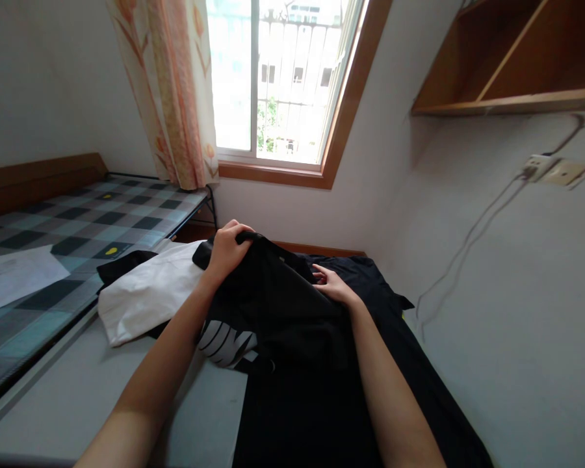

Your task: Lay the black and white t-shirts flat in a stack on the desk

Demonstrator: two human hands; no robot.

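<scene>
A black garment [297,305] with a grey-and-white print near its lower left is lifted in folds in front of me; its exact kind is hard to make out. My left hand [230,247] is closed around its upper left edge. At the garment's upper right edge is my right hand [335,286], its fingers apart and bent against the cloth. Beneath and behind lies more dark cloth [394,351], spread along the bed. White clothing [149,296] rests in a heap left of my left hand, with some black fabric beside it.
A bed with a checked mattress [141,201] stands to the left, with paper sheets [19,276] on it. A pale board [78,390] lies nearer me. Beyond are a curtain [175,97] and a barred window [292,84]. A wooden shelf [517,101] and socket [539,168] with cable are on the right wall.
</scene>
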